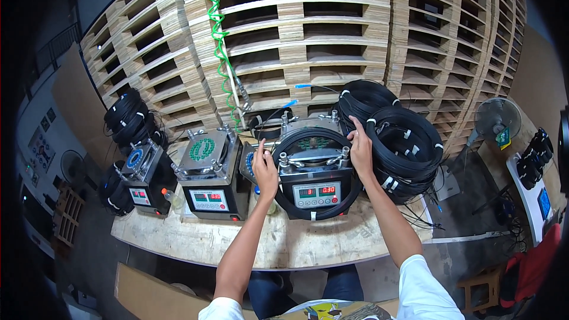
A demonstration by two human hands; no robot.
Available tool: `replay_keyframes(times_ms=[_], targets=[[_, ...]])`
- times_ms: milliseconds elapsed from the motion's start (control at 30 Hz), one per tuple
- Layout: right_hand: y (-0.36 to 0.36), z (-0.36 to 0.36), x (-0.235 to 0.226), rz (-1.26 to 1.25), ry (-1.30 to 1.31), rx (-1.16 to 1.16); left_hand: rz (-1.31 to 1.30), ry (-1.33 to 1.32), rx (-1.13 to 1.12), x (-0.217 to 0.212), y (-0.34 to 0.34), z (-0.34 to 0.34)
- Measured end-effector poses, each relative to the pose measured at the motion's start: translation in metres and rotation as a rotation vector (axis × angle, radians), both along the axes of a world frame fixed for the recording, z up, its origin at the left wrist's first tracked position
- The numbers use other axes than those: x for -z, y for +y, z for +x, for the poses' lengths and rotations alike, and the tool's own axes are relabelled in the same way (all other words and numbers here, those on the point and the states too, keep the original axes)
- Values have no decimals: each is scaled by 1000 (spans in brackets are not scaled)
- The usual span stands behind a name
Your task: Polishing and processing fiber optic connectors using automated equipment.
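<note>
A coil of black cable [286, 206], bound with a white tie at its lower edge, is held up in front of a bench machine [287, 182] with a lit display panel. My left hand [264, 169] grips the coil's left side and my right hand [360, 151] its right side. Through the ring I see the machine's panel and part of its metal top, where clamp posts and a green ring of small parts show. Thin cable ends with blue connectors [290, 104] stick up behind the coil. Beside my left hand, a round plate with blue parts [249, 163] is partly hidden.
Two similar machines [201, 160] [141, 166] stand to the left on the wooden bench [195, 243]. Stacked black cable coils [409, 142] lie right of my right hand; more coils [127, 118] are at far left. A green spiral hose [216, 35] hangs before wooden pallets [332, 18].
</note>
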State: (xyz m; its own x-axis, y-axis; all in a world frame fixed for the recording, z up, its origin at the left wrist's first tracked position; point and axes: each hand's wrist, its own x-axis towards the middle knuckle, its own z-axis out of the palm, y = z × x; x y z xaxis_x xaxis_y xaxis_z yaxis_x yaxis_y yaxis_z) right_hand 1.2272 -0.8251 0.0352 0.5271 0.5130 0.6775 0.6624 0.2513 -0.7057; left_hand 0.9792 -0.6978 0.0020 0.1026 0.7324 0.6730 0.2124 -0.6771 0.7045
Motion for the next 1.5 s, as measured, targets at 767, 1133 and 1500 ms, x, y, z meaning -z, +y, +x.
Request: replay_keyframes(times_ms=[767,1133,1500], targets=[[-16,7,44,109,249,153,55,43,106,-41,32,25],[9,25,-113,143,-40,153,116,-28,293,-145,17,-4],[-52,-99,-92,195,518,-547,-263,-297,825,-148,-110,3]])
